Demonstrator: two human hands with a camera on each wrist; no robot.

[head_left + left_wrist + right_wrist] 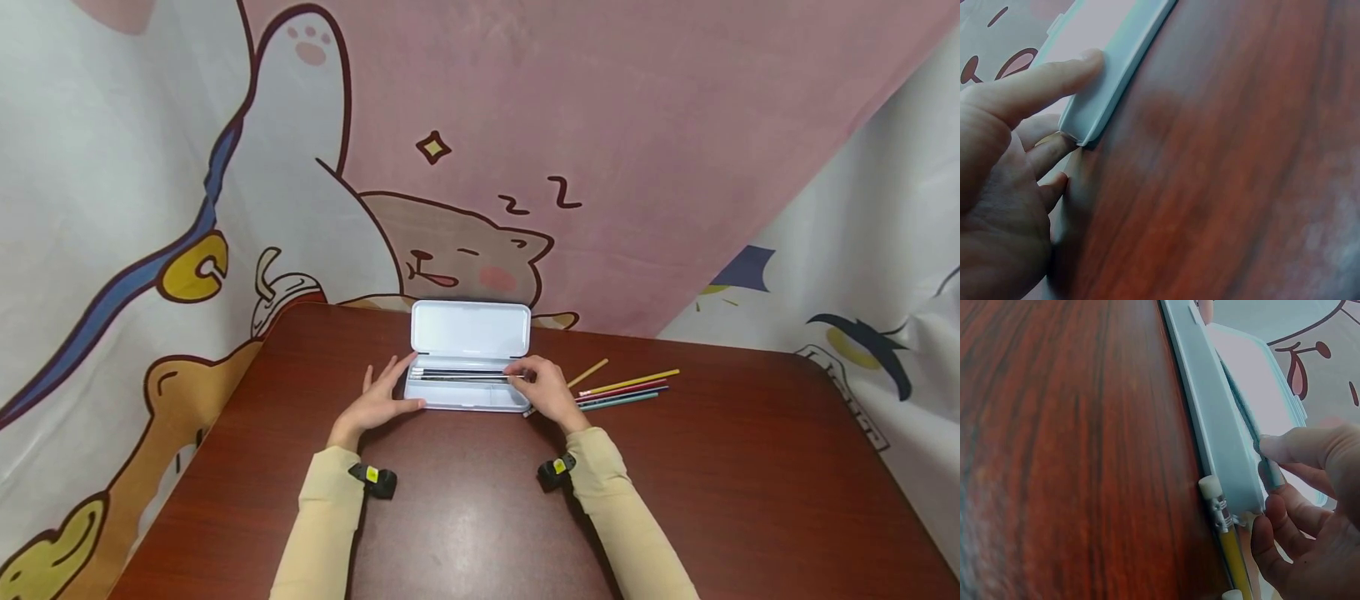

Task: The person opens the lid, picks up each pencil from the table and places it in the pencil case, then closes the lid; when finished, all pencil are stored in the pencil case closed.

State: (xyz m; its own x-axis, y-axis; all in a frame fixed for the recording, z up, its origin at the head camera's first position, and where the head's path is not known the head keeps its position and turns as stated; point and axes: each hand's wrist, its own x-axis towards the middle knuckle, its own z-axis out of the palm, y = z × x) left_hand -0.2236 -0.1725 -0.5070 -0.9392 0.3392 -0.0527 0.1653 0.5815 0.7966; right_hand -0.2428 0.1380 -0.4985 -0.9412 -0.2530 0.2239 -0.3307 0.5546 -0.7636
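Note:
A white pencil case [457, 397] lies with its lid [471, 329] raised at the back. Several dark and pale pencils [450, 375] lie lengthwise inside it. My left hand [378, 406] rests at the case's left end, fingers spread and thumb extended over the front rim. At the right end, my right hand [546, 392] pinches a grey-blue pencil [1246, 409] between thumb and fingers, low along the case. Under that hand, a yellow pencil [1232, 553] with a white eraser lies beside the case's corner.
To the right of the right hand, loose pencils fan out on the brown table [465, 517]: a yellow one [637, 381], a red one [630, 389] and a teal one [622, 402]. A cartoon-printed cloth [637, 150] hangs behind the table.

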